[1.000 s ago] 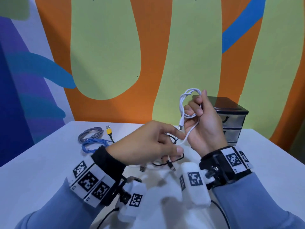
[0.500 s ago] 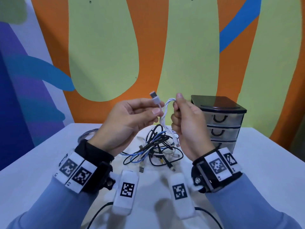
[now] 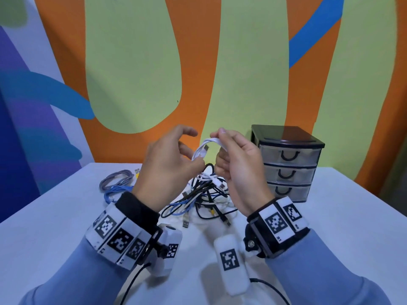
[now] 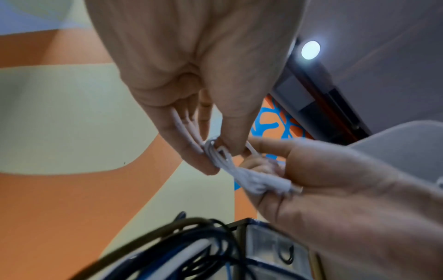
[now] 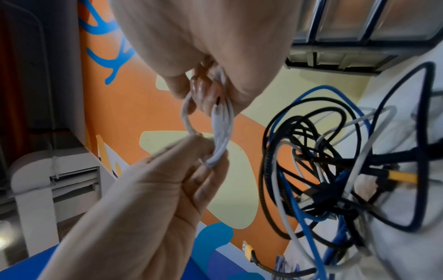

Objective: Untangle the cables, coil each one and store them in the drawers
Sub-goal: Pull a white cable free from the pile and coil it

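Note:
A white cable (image 3: pixel 203 148) is wound into a small coil and held in the air between both hands, above the table. My right hand (image 3: pixel 222 139) pinches the coil's upper end. My left hand (image 3: pixel 191 160) pinches its lower end, index finger raised. In the right wrist view the white cable (image 5: pixel 223 128) hangs from my right hand (image 5: pixel 210 89) down to my left hand (image 5: pixel 203 151). A tangle of black, blue and white cables (image 3: pixel 204 194) lies on the table under the hands. The three-drawer unit (image 3: pixel 286 164) stands to the right, all drawers closed.
A grey coiled cable (image 3: pixel 115 180) and a blue coiled cable (image 3: pixel 116 191) lie on the white table (image 3: pixel 341 216) at the left, near a yellow plug (image 3: pixel 137 171). The painted wall stands just behind the table. Loose USB plugs stick out of the tangle's near side.
My left hand brought the cable's loose plug end up to the coil, then dropped to the coil's lower end. The coil sits lower and flatter between both hands.

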`<state>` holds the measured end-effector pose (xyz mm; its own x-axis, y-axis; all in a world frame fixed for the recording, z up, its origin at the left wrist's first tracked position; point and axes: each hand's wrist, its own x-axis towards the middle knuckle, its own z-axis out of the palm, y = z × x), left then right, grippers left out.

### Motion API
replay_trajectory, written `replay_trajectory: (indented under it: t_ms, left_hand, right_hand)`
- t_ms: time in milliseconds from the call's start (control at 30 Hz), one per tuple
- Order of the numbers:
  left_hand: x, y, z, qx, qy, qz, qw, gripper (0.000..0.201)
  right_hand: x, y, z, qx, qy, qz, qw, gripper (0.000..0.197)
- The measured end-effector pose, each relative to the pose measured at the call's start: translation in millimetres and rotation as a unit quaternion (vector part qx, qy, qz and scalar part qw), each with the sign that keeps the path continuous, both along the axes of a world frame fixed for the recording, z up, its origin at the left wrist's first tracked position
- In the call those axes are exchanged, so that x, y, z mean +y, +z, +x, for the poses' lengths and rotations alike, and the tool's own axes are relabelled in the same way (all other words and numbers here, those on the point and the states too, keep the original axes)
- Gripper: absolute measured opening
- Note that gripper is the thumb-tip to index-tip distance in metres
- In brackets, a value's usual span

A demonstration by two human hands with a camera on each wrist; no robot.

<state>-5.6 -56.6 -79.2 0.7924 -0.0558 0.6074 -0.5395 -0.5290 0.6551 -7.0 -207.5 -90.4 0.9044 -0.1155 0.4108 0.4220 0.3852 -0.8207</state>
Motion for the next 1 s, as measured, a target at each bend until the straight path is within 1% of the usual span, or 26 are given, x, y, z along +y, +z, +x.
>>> replay_trajectory:
  t_ms: [67, 100, 133, 167, 233, 300, 333, 367, 400, 433, 533, 600, 667, 767, 800, 867, 933, 1000]
  left_hand:
    - [0, -2, 1, 0.023, 0.041, 0.044, 0.998, 0.046]
    - [0, -3, 2, 0.052, 0.029, 0.03, 0.998, 0.046]
    - [0, -2, 2, 0.092, -0.005, -0.017, 0.996, 0.043]
    - [1, 0, 2, 0.133, -0.053, -0.084, 0.986, 0.04]
    - [4, 7, 0, 0.191, -0.133, -0.198, 0.952, 0.038]
    - [7, 13, 0, 0.239, -0.197, -0.285, 0.907, 0.033]
    - [9, 14, -1, 0.263, -0.219, -0.317, 0.885, 0.028]
    - [9, 14, -1, 0.279, -0.231, -0.34, 0.868, 0.024]
    - [9, 13, 0, 0.286, -0.232, -0.354, 0.859, 0.02]
    - [8, 11, 1, 0.284, -0.222, -0.361, 0.86, 0.017]
    - [5, 6, 7, 0.244, -0.173, -0.39, 0.871, 0.018]
    - [4, 3, 9, 0.222, -0.15, -0.43, 0.862, 0.018]
    - [0, 2, 10, 0.197, -0.151, -0.459, 0.853, 0.018]
    - [-3, 4, 9, 0.168, -0.204, -0.49, 0.831, 0.02]
    - [-2, 6, 7, 0.165, -0.228, -0.49, 0.825, 0.022]
    - [0, 8, 4, 0.169, -0.277, -0.468, 0.822, 0.025]
    - [0, 9, -1, 0.172, -0.314, -0.429, 0.829, 0.037]
    - [-1, 10, -6, 0.151, -0.318, -0.386, 0.853, 0.042]
  right_hand:
    - [0, -2, 1, -0.016, -0.014, -0.033, 0.999, 0.012]
    - [1, -3, 3, -0.02, -0.018, -0.043, 0.999, 0.012]
    - [1, -5, 4, -0.021, -0.022, -0.048, 0.998, 0.013]
    - [1, -5, 4, -0.02, -0.027, -0.05, 0.998, 0.013]
    - [0, -6, 6, -0.017, -0.04, -0.047, 0.998, 0.014]
    - [-1, -6, 8, -0.011, -0.049, -0.035, 0.998, 0.017]
    - [-1, -7, 8, -0.007, -0.049, -0.03, 0.998, 0.019]
    - [-1, -7, 9, -0.004, -0.047, -0.026, 0.999, 0.02]
    - [-1, -7, 8, 0.0, -0.042, -0.022, 0.999, 0.02]
    - [-1, -7, 8, 0.003, -0.036, -0.017, 0.999, 0.021]
    - [0, -5, 8, 0.003, -0.028, 0.017, 0.999, 0.021]
    - [0, -4, 9, 0.003, -0.025, 0.058, 0.998, 0.021]
    - [0, -4, 10, 0.01, -0.024, 0.09, 0.996, 0.019]
    - [-3, -5, 14, 0.006, -0.056, 0.102, 0.993, 0.019]
    - [-5, -6, 15, 0.002, -0.071, 0.09, 0.993, 0.019]
    - [-9, -6, 17, -0.004, -0.096, 0.052, 0.994, 0.019]
    - [-12, -7, 17, -0.002, -0.12, 0.024, 0.992, 0.019]
    - [-13, -8, 17, 0.002, -0.141, -0.003, 0.99, 0.02]
